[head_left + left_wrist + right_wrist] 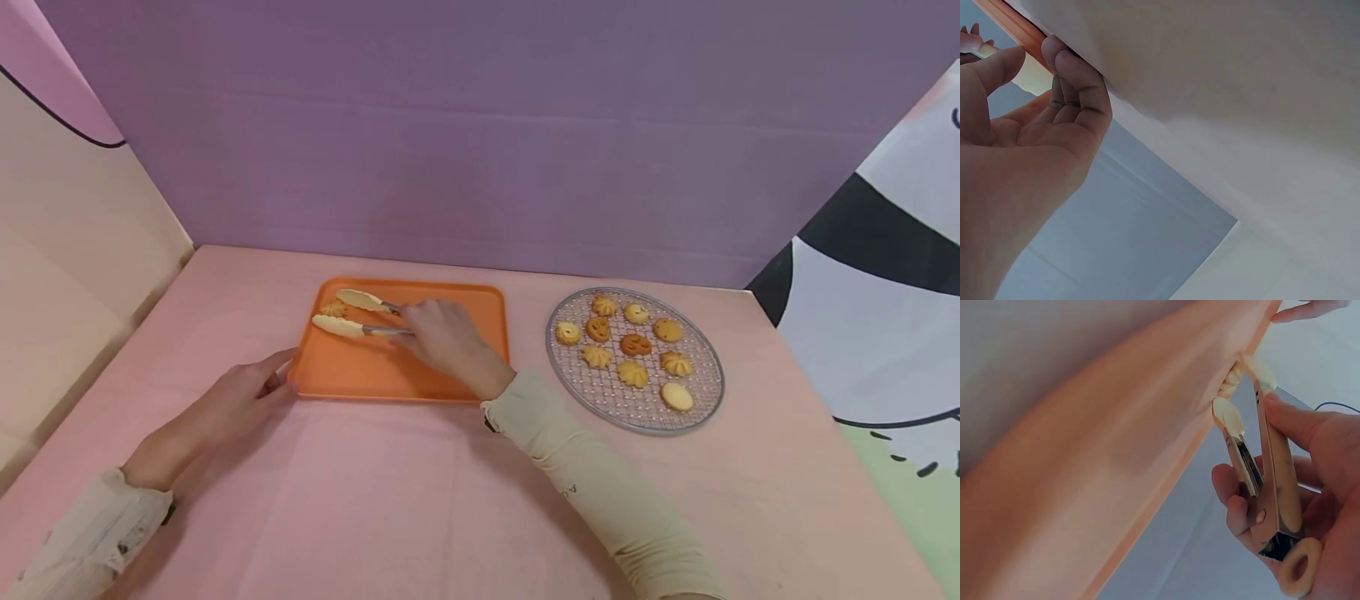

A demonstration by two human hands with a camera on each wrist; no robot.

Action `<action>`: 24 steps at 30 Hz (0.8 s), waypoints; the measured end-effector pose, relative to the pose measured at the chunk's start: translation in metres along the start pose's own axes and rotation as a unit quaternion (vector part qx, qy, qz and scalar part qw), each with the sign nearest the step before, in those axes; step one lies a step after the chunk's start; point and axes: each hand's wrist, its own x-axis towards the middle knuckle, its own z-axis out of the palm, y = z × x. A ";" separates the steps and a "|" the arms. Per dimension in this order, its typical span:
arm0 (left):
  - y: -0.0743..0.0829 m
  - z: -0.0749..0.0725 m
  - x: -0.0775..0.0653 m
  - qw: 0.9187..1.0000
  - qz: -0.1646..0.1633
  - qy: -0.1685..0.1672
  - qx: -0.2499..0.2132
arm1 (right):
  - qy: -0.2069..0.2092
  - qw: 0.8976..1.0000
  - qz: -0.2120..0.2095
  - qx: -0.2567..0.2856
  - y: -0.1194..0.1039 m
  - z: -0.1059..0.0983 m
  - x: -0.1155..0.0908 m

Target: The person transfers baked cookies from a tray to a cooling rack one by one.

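Observation:
My right hand (446, 337) grips a pair of tongs (386, 330) over the orange tray (405, 379). The tongs have cream scalloped tips and metal arms, and they are spread apart. Between their tips, at the tray's upper left corner, lies a ridged golden cookie (333, 309); the right wrist view shows the cookie (1230, 380) between the tips too. At the tray's lower left corner, my left hand (243, 390) holds the edge with thumb and bent fingers. The left wrist view shows these fingers (1088, 94) curled at the orange rim (1019, 28).
A round wire rack (637, 408) stands right of the tray. Several cookies of different shapes lie on it, among them a pretzel-like one (635, 345) and a plain oval one (677, 397). A purple wall (480, 192) rises behind the pink table (360, 500).

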 end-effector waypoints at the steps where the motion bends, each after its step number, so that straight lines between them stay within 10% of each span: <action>1: -0.001 0.001 0.000 1.000 0.002 0.002 0.000 | 0.001 1.000 0.005 -0.007 0.000 0.001 0.000; 24: 0.001 -0.002 -0.002 1.000 0.002 0.002 -0.006 | 0.017 1.000 0.008 -0.005 0.010 -0.004 -0.011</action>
